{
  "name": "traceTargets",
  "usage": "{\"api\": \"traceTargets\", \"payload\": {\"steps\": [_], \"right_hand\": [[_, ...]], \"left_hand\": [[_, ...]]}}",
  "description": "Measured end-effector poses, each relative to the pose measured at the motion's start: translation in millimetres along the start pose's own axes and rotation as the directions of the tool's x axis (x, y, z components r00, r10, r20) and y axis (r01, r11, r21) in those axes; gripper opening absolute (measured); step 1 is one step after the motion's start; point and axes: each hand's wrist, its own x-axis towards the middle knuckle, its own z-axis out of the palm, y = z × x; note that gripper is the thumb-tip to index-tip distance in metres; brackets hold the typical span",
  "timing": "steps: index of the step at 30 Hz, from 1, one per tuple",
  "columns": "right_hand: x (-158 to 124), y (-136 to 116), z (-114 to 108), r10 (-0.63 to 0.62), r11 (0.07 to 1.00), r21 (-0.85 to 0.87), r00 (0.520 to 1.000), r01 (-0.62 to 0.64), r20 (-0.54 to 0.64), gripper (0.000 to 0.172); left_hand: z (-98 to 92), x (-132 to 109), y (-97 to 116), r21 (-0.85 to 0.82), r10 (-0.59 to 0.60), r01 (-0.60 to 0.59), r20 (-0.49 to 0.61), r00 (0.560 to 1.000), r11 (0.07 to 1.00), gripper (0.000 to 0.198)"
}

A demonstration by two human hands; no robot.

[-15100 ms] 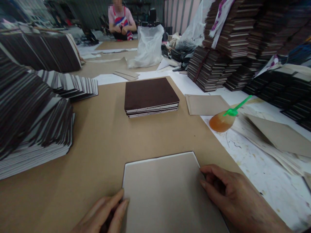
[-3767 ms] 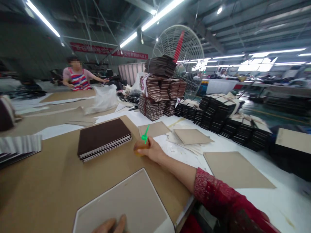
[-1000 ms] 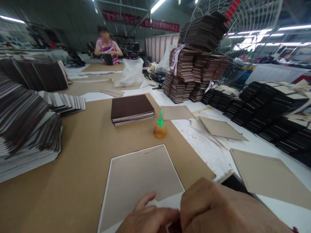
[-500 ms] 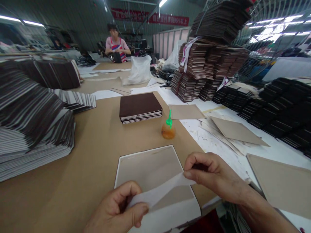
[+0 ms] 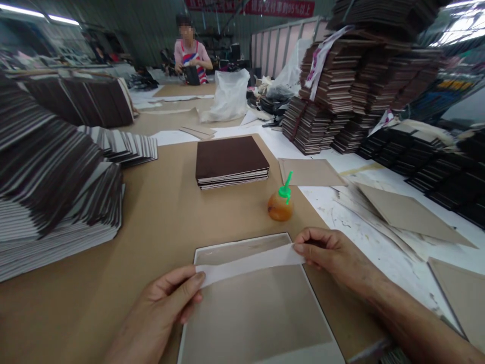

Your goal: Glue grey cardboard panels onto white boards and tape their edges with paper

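A white strip (image 5: pixel 248 263), paper or tape, is stretched between my two hands. My left hand (image 5: pixel 166 298) pinches its left end between thumb and fingers, and my right hand (image 5: pixel 326 253) pinches the right end. Beneath the strip lies a flat beige panel (image 5: pixel 261 313) with a white border and a thin dark edge; its near end runs out of view. The strip crosses the panel near its far edge; I cannot tell whether it touches. Just beyond stands a round squeeze bottle (image 5: pixel 281 206) of amber liquid with a green nozzle.
Dark brown panels (image 5: pixel 232 157) are stacked past the sheet. Tall piles (image 5: pixel 56 182) flank the left, with brown stacks (image 5: pixel 333 91) and black stacks (image 5: pixel 439 167) at the right. Loose beige boards (image 5: pixel 413 212) lie on the white table. A person (image 5: pixel 191 55) works at the back.
Both hands have moved the strip toward the panel's far edge, and it is now pulled straight and flatter. The view has also shifted, and more of the panel shows below the strip.
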Motion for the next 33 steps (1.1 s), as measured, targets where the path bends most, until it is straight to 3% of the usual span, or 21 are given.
{"api": "traceTargets", "payload": {"steps": [3,6,10,17,25,33], "right_hand": [[8,3,2,-0.013,0.999,-0.046,1.0,0.012,-0.01,0.023],[15,11,3,-0.04,0.992,-0.123,0.998,0.035,-0.04,0.019],[22,17,8,-0.062,0.962,-0.27,0.994,0.035,-0.094,0.018],[29,16,20,-0.102,0.944,-0.328,0.979,0.04,-0.176,0.02],[34,25,23,-0.093,0.931,-0.365,0.971,0.006,-0.221,0.029],[31,21,27,-0.164,0.856,-0.516,0.957,0.018,-0.239,0.026]], "left_hand": [[-4.0,6,3,0.142,-0.014,0.022,-0.056,0.998,0.99,0.049],[-5.2,12,6,0.265,0.061,-0.032,-0.101,0.993,0.964,0.046],[-2.2,18,6,0.258,0.134,-0.097,-0.127,0.983,0.961,0.049],[1.3,25,-2,0.308,0.198,-0.138,-0.174,0.965,0.941,0.046],[5.2,31,-2,0.324,0.195,-0.119,-0.213,0.958,0.938,0.042],[5.8,33,-2,0.391,0.185,-0.081,-0.236,0.954,0.917,0.042]]}}
